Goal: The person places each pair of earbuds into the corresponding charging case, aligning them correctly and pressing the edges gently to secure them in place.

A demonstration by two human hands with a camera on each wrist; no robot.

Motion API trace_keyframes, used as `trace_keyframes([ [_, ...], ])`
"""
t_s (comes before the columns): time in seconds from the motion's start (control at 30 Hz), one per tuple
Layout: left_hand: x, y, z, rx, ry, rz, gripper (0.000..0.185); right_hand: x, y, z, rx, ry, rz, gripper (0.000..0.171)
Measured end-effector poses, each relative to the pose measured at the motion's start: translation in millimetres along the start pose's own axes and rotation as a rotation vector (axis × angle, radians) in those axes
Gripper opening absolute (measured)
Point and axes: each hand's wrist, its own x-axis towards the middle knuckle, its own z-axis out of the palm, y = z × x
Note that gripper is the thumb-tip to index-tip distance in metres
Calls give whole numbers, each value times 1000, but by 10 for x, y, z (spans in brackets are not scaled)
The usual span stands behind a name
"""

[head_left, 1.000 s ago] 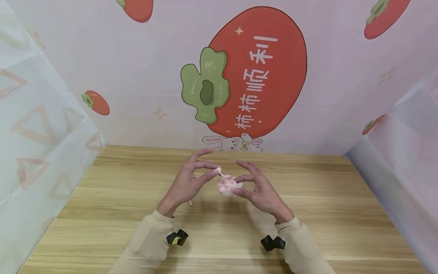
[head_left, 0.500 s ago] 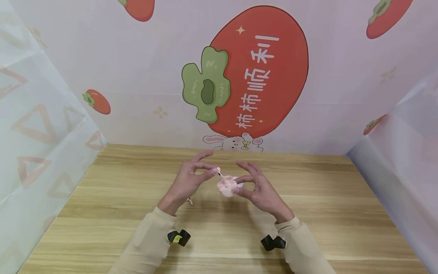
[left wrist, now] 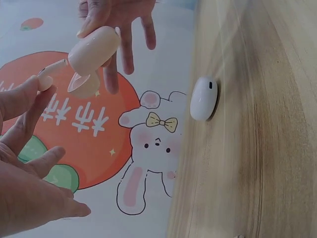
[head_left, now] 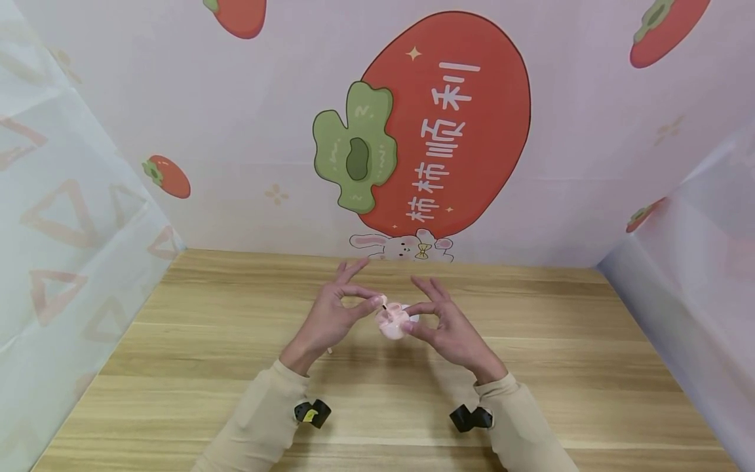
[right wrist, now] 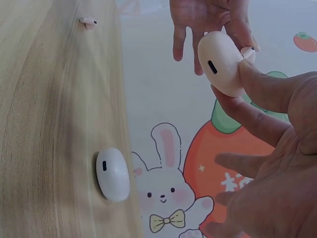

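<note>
My left hand (head_left: 330, 319) pinches a pink earbud (left wrist: 52, 68) by its head, between thumb and index finger. The stem points at a pink earbud charging case (head_left: 392, 326), and in the left wrist view a small gap parts the two. Thumb and index finger of my right hand (head_left: 453, 335) hold that case in the air, its lid (left wrist: 83, 85) raised. The case's charging port faces the right wrist camera. The other fingers of both hands are spread. How the inside of the case is filled cannot be told.
A white earbud case (right wrist: 113, 174), closed, lies on the wooden table (head_left: 531, 367) beyond my hands. Another pink earbud (right wrist: 89, 22) lies on the table by my left wrist, mostly hidden in the head view. Printed cloth walls (head_left: 236, 210) enclose the back and sides.
My left hand has moved slightly right and down, bringing the pinched earbud closer to the case. My right hand and the pink case have stayed almost in place.
</note>
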Motion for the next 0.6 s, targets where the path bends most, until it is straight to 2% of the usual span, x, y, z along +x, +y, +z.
trace_keyframes([
  [0.33,8,7,60,14,15,-44,13,-3,-6,7,-2,1,6,13],
  [0.6,6,1,96,-53,29,-90,12,-2,-16,11,11,3,2,14],
])
